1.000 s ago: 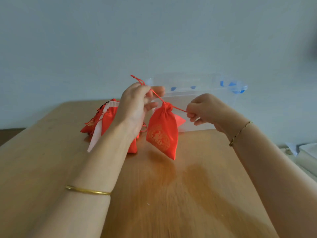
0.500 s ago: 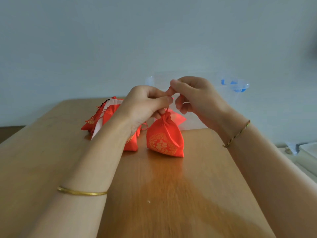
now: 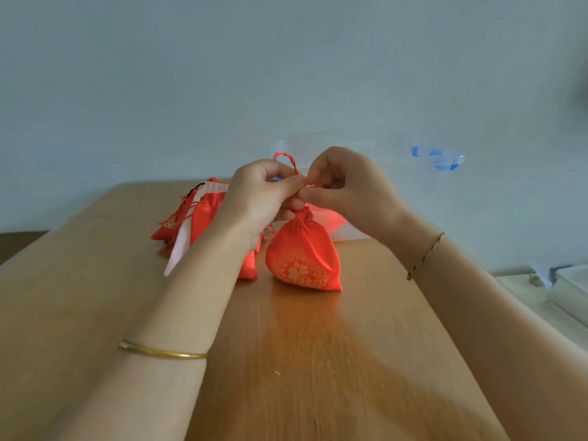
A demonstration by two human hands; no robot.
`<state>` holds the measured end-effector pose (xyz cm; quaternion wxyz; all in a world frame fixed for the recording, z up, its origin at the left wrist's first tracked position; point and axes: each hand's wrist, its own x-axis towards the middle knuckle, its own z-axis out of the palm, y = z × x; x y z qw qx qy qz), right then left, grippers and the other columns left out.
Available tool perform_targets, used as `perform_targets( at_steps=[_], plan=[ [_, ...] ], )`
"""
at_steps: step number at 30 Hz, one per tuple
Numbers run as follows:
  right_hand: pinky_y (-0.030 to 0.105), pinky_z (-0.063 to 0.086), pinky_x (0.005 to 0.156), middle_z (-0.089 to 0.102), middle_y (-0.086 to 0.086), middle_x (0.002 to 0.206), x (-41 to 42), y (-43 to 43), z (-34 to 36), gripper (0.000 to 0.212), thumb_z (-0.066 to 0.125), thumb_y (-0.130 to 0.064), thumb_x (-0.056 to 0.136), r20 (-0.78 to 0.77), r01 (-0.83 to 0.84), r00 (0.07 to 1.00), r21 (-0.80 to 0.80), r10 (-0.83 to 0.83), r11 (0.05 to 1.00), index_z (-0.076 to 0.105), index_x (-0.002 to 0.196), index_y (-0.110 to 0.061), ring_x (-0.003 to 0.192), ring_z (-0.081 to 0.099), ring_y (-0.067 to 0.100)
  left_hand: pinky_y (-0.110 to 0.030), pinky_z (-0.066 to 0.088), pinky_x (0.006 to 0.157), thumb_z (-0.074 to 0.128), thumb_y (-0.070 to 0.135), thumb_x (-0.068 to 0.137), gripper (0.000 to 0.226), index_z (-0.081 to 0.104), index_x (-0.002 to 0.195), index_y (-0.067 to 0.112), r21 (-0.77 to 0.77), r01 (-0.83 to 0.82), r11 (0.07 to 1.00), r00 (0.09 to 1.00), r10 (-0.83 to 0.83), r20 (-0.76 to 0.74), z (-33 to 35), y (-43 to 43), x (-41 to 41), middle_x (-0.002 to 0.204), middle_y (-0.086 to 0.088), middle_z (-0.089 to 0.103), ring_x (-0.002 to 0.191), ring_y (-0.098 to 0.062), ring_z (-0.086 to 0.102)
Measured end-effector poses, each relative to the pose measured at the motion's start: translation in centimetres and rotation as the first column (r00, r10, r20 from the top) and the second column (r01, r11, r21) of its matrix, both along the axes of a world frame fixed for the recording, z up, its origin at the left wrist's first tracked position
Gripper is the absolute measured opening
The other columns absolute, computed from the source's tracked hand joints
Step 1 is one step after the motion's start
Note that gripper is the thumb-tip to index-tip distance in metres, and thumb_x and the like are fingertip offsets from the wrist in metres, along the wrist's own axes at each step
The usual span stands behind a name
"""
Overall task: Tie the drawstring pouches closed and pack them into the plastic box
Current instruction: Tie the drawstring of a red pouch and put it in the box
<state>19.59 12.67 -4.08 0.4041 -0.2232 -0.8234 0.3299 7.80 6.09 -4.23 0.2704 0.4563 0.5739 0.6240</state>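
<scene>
A pale blue-grey wall [image 3: 286, 74] stands behind a glossy brown wooden worktop [image 3: 318, 361]. Near the middle of the worktop stands the pouch [image 3: 302, 256] being tied. It is bright red satin, plump at the base and narrowing to a gathered, puckered neck. A round gold emblem is printed on the side facing the camera. Its bottom rests on the wood, and it leans slightly to the left.

Just above the neck the two hands meet. The left hand [image 3: 264, 198] has its fingers [image 3: 288, 187] curled, pinching the thin red drawstring [image 3: 286, 159]. A small loop of the drawstring rises above its thumb. The right hand [image 3: 353, 192] also has curled fingers, with thumb and forefinger nipping the cord beside the left thumb.

Behind the hands, at the far edge of the worktop, sits the clear plastic box [image 3: 423, 198] with a blue latch [image 3: 444, 160] at its rim. Something red shows through the box's wall. To the left, partly hidden by the left forearm, lies a heap of further red pouches [image 3: 203, 208] with a white strip of cloth [image 3: 183, 246] across them.

A gold bangle [image 3: 162, 353] circles the left wrist. A thin braided cord bracelet [image 3: 426, 256] circles the right.
</scene>
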Motion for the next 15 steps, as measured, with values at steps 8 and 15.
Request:
perform_targets(
  at_steps=[8,15],
  plan=[
    [0.029,0.045,0.064,0.054,-0.007,0.065,-0.2,-0.1,-0.1,0.014,0.073,-0.007,0.072,0.008,0.059,0.998,0.166,-0.061,0.984,0.062,0.079,-0.012,0.060,0.048,0.007,-0.016,0.040,0.038,0.063,0.008,0.084,0.018,0.060,0.069,0.016,0.020,-0.127,0.992,0.989,0.128,-0.067,0.0,0.1,0.0,0.042,0.005,0.057,0.041,-0.007,0.052],
    [0.021,0.041,0.064,0.054,-0.004,0.071,-0.3,-0.8,0.1,0.009,0.067,-0.008,0.076,0.103,0.121,0.981,0.328,-0.163,0.937,0.069,0.085,-0.006,0.069,0.050,0.012,-0.016,0.036,0.037,0.062,0.003,0.082,0.017,0.057,0.070,0.014,0.017,-0.161,0.987,0.984,0.162,-0.071,0.0,0.2,0.2,0.037,0.004,0.054,0.039,-0.012,0.047]
  ],
)
